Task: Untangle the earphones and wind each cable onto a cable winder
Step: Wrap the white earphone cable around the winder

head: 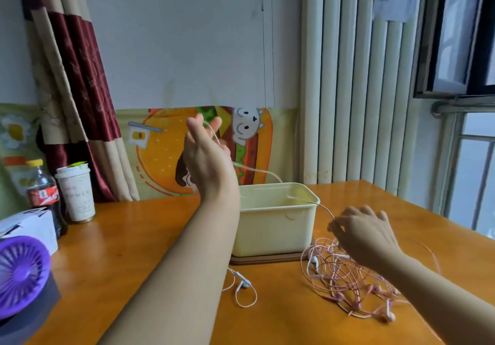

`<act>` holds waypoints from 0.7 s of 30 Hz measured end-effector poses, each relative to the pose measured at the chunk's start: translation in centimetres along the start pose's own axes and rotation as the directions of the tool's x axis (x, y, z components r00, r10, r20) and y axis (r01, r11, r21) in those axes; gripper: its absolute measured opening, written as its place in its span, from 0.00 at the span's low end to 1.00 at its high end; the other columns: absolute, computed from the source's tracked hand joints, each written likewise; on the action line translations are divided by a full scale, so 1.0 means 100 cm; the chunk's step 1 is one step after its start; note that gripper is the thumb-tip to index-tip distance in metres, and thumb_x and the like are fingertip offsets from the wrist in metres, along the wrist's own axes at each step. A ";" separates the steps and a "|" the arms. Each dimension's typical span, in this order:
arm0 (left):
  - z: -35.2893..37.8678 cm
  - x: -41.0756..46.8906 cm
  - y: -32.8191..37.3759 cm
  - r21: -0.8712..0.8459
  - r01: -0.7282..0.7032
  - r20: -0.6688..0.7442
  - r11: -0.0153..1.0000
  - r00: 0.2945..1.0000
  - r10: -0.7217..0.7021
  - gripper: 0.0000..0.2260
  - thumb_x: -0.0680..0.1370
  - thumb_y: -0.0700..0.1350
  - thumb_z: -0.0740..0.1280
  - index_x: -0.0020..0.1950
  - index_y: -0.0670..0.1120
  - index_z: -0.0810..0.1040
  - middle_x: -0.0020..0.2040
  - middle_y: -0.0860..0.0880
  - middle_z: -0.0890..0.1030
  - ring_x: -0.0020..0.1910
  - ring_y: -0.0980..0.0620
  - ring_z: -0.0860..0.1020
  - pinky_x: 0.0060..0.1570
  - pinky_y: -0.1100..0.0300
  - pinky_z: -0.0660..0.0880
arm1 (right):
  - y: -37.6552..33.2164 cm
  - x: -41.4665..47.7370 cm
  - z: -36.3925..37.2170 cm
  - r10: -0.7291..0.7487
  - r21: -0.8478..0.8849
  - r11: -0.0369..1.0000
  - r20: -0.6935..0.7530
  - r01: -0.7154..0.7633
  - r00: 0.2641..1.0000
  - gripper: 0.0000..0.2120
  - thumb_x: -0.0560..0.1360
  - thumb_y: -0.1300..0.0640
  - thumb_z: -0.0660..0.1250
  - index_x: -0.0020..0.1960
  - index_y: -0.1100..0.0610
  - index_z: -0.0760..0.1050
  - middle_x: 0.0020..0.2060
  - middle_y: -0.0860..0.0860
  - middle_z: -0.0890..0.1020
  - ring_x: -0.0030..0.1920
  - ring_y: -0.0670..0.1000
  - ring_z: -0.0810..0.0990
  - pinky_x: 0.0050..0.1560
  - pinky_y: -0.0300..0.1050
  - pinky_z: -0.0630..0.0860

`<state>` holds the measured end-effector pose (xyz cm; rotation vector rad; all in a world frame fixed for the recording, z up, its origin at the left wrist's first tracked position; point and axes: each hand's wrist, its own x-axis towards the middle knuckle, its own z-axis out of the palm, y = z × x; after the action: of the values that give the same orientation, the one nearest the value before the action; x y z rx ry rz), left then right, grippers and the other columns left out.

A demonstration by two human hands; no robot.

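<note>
Holds the left hand (206, 154) high above the counter (139, 240), back of the hand toward the camera, fingers reaching up. Seems to pinch a pale cable (257, 170) between thumb and fingers there, the exact grip lost in blur at the fingertips. From that hand, the cable curving down and to the right, across the open top of a cream box (276, 230), over its right rim and on to the right hand (368, 234).

Holds the right hand low, just right of the box, knuckles up, fingers curled downward, fingertips pinched on the same cable. Directly beneath and in front of that hand, on the counter, a loose tangle of pink earphones (345, 283) with a few white earbuds mixed in. Left of the tangle and apart from it, a white earphone (244, 283) with a small loop of its own cord, partly hidden behind the left forearm.

Under the box, a flat brown board (265, 260), touching its base. At the far left of the counter, a cola bottle (42, 196), a paper cup (76, 197) just beside it, a white carton (32, 228) and, nearest the camera, a purple fan (21, 272). Behind, a striped curtain (80, 90), a burger poster (163, 157) on the wall, pale vertical slats (356, 76) and a window (466, 36) at the right.
</note>
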<state>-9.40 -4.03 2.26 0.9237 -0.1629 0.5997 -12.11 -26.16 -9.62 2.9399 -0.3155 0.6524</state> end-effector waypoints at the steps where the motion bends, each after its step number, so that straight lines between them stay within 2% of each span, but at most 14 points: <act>1: -0.003 0.000 -0.011 0.070 0.029 0.052 0.997 0.998 -0.032 0.22 0.84 0.58 0.51 0.74 0.49 0.66 0.61 0.52 0.80 0.57 0.35 0.77 0.49 0.49 0.78 | -0.001 0.005 -0.008 -0.022 0.098 0.995 -0.012 0.023 1.000 0.17 0.81 0.43 0.52 0.54 0.46 0.79 0.55 0.45 0.78 0.56 0.48 0.73 0.56 0.46 0.69; 2: -0.007 0.000 -0.021 0.120 0.070 0.094 0.990 0.992 -0.081 0.25 0.83 0.59 0.52 0.78 0.52 0.59 0.66 0.50 0.76 0.66 0.30 0.69 0.53 0.43 0.76 | -0.002 0.010 -0.018 -0.034 0.245 0.969 -0.001 0.033 0.999 0.16 0.81 0.45 0.55 0.54 0.49 0.80 0.51 0.47 0.81 0.52 0.49 0.76 0.52 0.44 0.73; 4: -0.013 -0.002 -0.040 0.213 0.122 0.183 0.969 0.970 -0.162 0.31 0.80 0.62 0.58 0.79 0.57 0.50 0.72 0.48 0.71 0.69 0.28 0.61 0.59 0.36 0.72 | -0.004 0.018 -0.038 -0.050 0.550 0.835 0.053 0.012 0.997 0.14 0.80 0.51 0.60 0.50 0.55 0.82 0.41 0.49 0.83 0.38 0.46 0.80 0.39 0.36 0.76; 6: -0.016 -0.012 -0.058 0.369 0.116 0.347 0.922 0.904 -0.252 0.36 0.78 0.58 0.65 0.79 0.56 0.48 0.68 0.50 0.74 0.70 0.31 0.63 0.67 0.37 0.65 | -0.006 0.021 -0.057 -0.062 0.663 0.748 0.043 0.018 0.997 0.13 0.80 0.53 0.62 0.46 0.57 0.82 0.34 0.48 0.83 0.30 0.43 0.79 0.30 0.32 0.73; 7: -0.018 -0.019 -0.066 0.455 0.074 0.445 0.887 0.844 -0.299 0.37 0.77 0.55 0.68 0.80 0.54 0.49 0.64 0.52 0.76 0.69 0.34 0.68 0.67 0.41 0.67 | -0.009 0.021 -0.063 -0.069 0.693 0.721 0.028 0.030 0.997 0.13 0.79 0.54 0.62 0.43 0.57 0.82 0.31 0.47 0.82 0.27 0.42 0.77 0.28 0.33 0.72; 9: -0.016 -0.032 -0.079 0.571 -0.043 0.627 0.820 0.668 -0.402 0.36 0.76 0.51 0.71 0.79 0.52 0.55 0.59 0.54 0.78 0.64 0.40 0.74 0.57 0.55 0.72 | -0.014 0.020 -0.074 -0.071 0.756 0.654 0.007 0.041 0.997 0.13 0.80 0.55 0.62 0.39 0.55 0.80 0.25 0.46 0.80 0.23 0.41 0.75 0.24 0.34 0.71; 11: -0.011 -0.040 -0.087 0.600 -0.120 0.726 0.791 0.497 -0.476 0.27 0.76 0.47 0.72 0.72 0.52 0.68 0.55 0.52 0.80 0.54 0.51 0.79 0.45 0.62 0.72 | -0.018 0.020 -0.079 -0.086 0.780 0.622 -0.026 0.074 0.996 0.12 0.80 0.55 0.61 0.42 0.56 0.80 0.29 0.47 0.82 0.26 0.44 0.78 0.26 0.34 0.71; 12: -0.008 -0.043 -0.087 0.597 -0.148 0.750 0.789 0.453 -0.483 0.20 0.76 0.45 0.72 0.67 0.51 0.73 0.51 0.51 0.81 0.47 0.58 0.79 0.40 0.64 0.72 | -0.020 0.020 -0.081 -0.089 0.786 0.611 -0.049 0.093 0.995 0.12 0.80 0.55 0.60 0.45 0.57 0.81 0.33 0.49 0.83 0.28 0.47 0.81 0.27 0.34 0.72; 14: -0.005 -0.049 -0.090 0.599 -0.172 0.745 0.782 0.478 -0.466 0.11 0.77 0.43 0.70 0.59 0.49 0.78 0.43 0.53 0.81 0.33 0.66 0.76 0.35 0.68 0.70 | -0.022 0.020 -0.082 -0.085 0.771 0.625 -0.082 0.118 0.993 0.12 0.80 0.53 0.60 0.46 0.55 0.81 0.36 0.49 0.83 0.32 0.49 0.82 0.30 0.36 0.75; 15: -0.006 -0.051 -0.092 0.604 -0.177 0.732 0.777 0.509 -0.453 0.10 0.77 0.44 0.70 0.58 0.48 0.79 0.40 0.55 0.80 0.30 0.67 0.75 0.34 0.70 0.70 | -0.023 0.020 -0.082 -0.088 0.750 0.649 -0.094 0.129 0.992 0.12 0.80 0.52 0.60 0.46 0.53 0.81 0.36 0.48 0.82 0.31 0.47 0.81 0.31 0.35 0.75; 17: -0.010 -0.053 -0.096 0.617 -0.215 0.727 0.757 0.524 -0.444 0.10 0.77 0.46 0.70 0.57 0.48 0.80 0.40 0.57 0.79 0.32 0.68 0.75 0.35 0.72 0.69 | -0.024 0.020 -0.080 -0.092 0.738 0.660 -0.105 0.140 0.990 0.12 0.80 0.51 0.60 0.45 0.52 0.81 0.34 0.47 0.81 0.29 0.42 0.78 0.31 0.32 0.72; 18: -0.012 -0.054 -0.097 0.633 -0.265 0.731 0.728 0.515 -0.448 0.09 0.77 0.47 0.71 0.56 0.49 0.79 0.40 0.58 0.78 0.35 0.67 0.75 0.36 0.74 0.69 | -0.023 0.022 -0.080 -0.071 0.768 0.627 -0.109 0.129 0.992 0.13 0.80 0.52 0.60 0.45 0.53 0.81 0.33 0.48 0.81 0.29 0.43 0.78 0.30 0.31 0.72; 21: -0.023 -0.055 -0.105 0.671 -0.389 0.726 0.632 0.515 -0.455 0.10 0.75 0.48 0.72 0.55 0.51 0.78 0.38 0.57 0.76 0.38 0.64 0.73 0.40 0.73 0.68 | -0.016 0.026 -0.082 0.067 0.898 0.435 -0.104 0.065 0.992 0.14 0.81 0.54 0.58 0.49 0.58 0.80 0.34 0.52 0.82 0.29 0.46 0.80 0.28 0.31 0.70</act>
<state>-8.49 -9.29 -8.56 2.0964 -0.8626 0.0359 -12.77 -23.79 -1.19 3.8604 0.1351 1.3732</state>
